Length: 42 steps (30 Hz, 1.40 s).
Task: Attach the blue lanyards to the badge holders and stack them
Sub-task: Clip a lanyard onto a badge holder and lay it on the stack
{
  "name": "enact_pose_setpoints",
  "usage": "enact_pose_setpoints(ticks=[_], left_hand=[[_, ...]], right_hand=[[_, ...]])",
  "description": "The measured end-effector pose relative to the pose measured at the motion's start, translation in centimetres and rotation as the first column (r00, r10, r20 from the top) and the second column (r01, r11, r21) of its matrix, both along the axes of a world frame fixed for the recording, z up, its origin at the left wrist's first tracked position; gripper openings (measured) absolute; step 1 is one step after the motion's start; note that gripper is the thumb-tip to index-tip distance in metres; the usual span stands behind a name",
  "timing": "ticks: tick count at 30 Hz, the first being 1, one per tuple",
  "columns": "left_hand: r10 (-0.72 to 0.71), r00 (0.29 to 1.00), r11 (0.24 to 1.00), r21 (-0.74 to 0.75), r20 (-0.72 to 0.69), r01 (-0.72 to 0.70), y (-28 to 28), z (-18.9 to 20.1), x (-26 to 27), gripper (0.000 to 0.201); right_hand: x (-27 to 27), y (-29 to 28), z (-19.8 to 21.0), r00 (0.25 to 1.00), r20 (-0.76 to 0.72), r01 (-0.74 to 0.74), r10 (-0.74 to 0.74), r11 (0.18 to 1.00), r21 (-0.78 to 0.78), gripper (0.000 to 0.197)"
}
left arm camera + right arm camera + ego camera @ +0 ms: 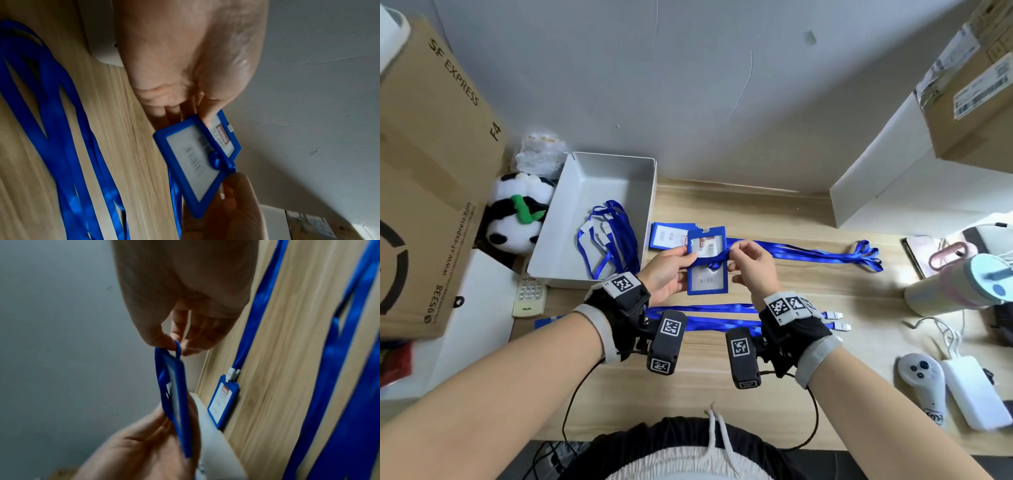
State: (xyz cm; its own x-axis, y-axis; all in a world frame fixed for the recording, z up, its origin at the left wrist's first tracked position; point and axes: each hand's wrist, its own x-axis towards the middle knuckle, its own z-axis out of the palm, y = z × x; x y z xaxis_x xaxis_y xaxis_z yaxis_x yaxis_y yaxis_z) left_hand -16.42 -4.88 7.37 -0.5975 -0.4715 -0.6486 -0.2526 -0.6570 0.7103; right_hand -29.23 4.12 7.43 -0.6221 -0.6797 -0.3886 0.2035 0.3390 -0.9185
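one finished badge holder [671, 235] on surface [774, 212]; left hand [666, 274] grips second holder [707, 270], right hand [751, 263] pinches lanyard [808, 251] across it; spare lanyards [719, 317] wait, stacking barely begun

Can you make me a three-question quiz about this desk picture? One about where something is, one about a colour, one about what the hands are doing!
1. Where is the toy panda?
A) left of the white bin
B) inside the bin
C) on the tumbler

2. What colour is the held badge holder frame?
A) red
B) blue
C) green

3. What is the right hand doing?
A) lying flat on the desk
B) pinching the blue strap at the holder's edge
C) gripping the white controller

Answers: 1 A, it sits beside the bin's left wall; 2 B, the rim is blue; 3 B, fingertips close on the strap while the left hand holds the holder.
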Motion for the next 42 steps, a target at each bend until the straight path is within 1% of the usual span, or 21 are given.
enact_pose_setpoints(ticks=[2, 3, 5, 7, 9, 10, 14, 18, 21, 23, 26, 28, 30, 33, 35, 37, 38, 39, 40, 41, 42], left_hand=[[-0.007, 0.999, 0.999, -0.046, 0.053, 0.009, -0.2, 0.0, 0.1, 0.02], [0.0, 0.997, 0.998, -0.07, 0.08, 0.006, -0.3, 0.0, 0.2, 0.016], [0.006, 0.995, 0.996, -0.089, 0.102, 0.003, -0.5, 0.0, 0.3, 0.013], [0.003, 0.997, 0.997, -0.071, 0.082, 0.003, -0.5, 0.1, 0.2, 0.017], [0.008, 0.999, 0.999, -0.043, 0.053, -0.005, -0.5, 0.2, 0.0, 0.022], [0.013, 0.999, 0.999, -0.032, 0.039, -0.011, -0.5, 0.3, -0.1, 0.023], [0.005, 1.0, 1.0, 0.001, 0.013, -0.005, -0.5, 0.4, -0.2, 0.028], [0.04, 0.999, 0.999, 0.027, 0.005, -0.04, -0.1, 0.5, -0.1, 0.029], [-0.006, 1.0, 1.0, -0.022, 0.007, 0.006, -0.5, 0.2, 0.6, 0.036], [-0.097, 0.995, 0.994, -0.06, -0.018, 0.096, -0.6, 0.2, 1.0, 0.033], [-0.242, 0.97, 0.968, -0.075, -0.028, 0.24, -0.3, 0.4, 1.6, 0.032], [-0.28, 0.96, 0.951, -0.131, 0.025, 0.281, -0.2, 0.2, 2.0, 0.036], [-0.219, 0.971, 0.951, -0.201, 0.098, 0.235, -0.2, -0.4, 2.2, 0.039], [0.017, 0.989, 0.967, -0.252, 0.146, 0.021, -0.3, -0.9, 2.4, 0.034], [0.152, 0.975, 0.964, -0.244, 0.163, -0.109, -0.7, -1.1, 2.6, 0.03], [0.202, 0.969, 0.963, -0.212, 0.144, -0.169, -1.1, -0.9, 2.8, 0.026], [0.203, 0.971, 0.964, -0.201, 0.127, -0.175, -1.2, -0.7, 2.9, 0.023], [0.198, 0.974, 0.965, -0.195, 0.108, -0.175, -1.3, -0.4, 2.8, 0.02], [0.184, 0.979, 0.968, -0.192, 0.091, -0.164, -1.3, -0.1, 2.7, 0.019], [0.158, 0.984, 0.972, -0.186, 0.078, -0.141, -1.2, 0.2, 2.6, 0.022], [0.118, 0.99, 0.979, -0.176, 0.071, -0.104, -1.1, 0.4, 2.4, 0.027]], right_hand=[[-0.3, -0.2, 0.6, 0.972, -0.159, -0.165, 0.171, 0.985, 0.052, 0.025], [-0.5, -0.2, 0.8, 0.948, -0.195, -0.237, 0.25, 0.967, 0.088, 0.026], [-0.9, -0.3, 0.8, 0.942, -0.13, -0.297, 0.309, 0.949, 0.105, 0.028], [-1.2, -0.2, 0.4, 0.97, 0.099, -0.225, 0.221, 0.974, 0.031, 0.03], [-1.2, -0.1, 0.1, 0.94, 0.321, -0.109, 0.112, 0.994, -0.03, 0.03], [-1.1, -0.1, 0.0, 0.92, 0.384, -0.071, 0.081, 0.997, -0.039, 0.028], [0.0, -0.3, 0.2, 0.859, 0.511, 0.026, 0.001, 0.999, -0.046, 0.024], [-0.9, -0.5, -0.3, 0.78, 0.612, 0.187, -0.128, 0.982, -0.033, 0.028], [-2.0, 0.0, -0.8, 0.813, 0.578, 0.124, -0.078, 0.991, -0.04, 0.027], [-2.3, 0.2, -0.6, 0.842, 0.538, 0.079, -0.034, 0.995, -0.06, 0.029], [-3.2, 0.3, 0.0, 0.839, 0.54, 0.152, -0.061, 0.98, -0.126, 0.035], [-4.0, 0.3, 0.2, 0.824, 0.558, 0.227, -0.094, 0.958, -0.175, 0.037], [-4.6, 0.4, 0.6, 0.811, 0.573, 0.278, -0.116, 0.939, -0.203, 0.039], [-5.3, 1.1, 1.3, 0.81, 0.566, 0.306, -0.149, 0.933, -0.191, 0.042], [-5.9, 1.9, 1.3, 0.862, 0.478, 0.244, -0.167, 0.964, -0.105, 0.039], [-6.2, 2.5, 0.8, 0.945, 0.307, 0.088, -0.111, 0.992, 0.09, 0.028], [-6.3, 2.7, 0.5, 0.974, 0.224, -0.021, -0.033, 0.972, 0.234, 0.02], [-6.0, 2.9, 0.1, 0.981, 0.182, -0.13, 0.065, 0.918, 0.376, 0.022], [-5.7, 3.0, -0.3, 0.974, 0.164, -0.215, 0.154, 0.851, 0.479, 0.032], [-5.3, 3.1, -0.9, 0.964, 0.127, -0.267, 0.235, 0.806, 0.529, 0.043], [-4.9, 3.1, -1.3, 0.948, 0.078, -0.303, 0.309, 0.796, 0.525, 0.048]])
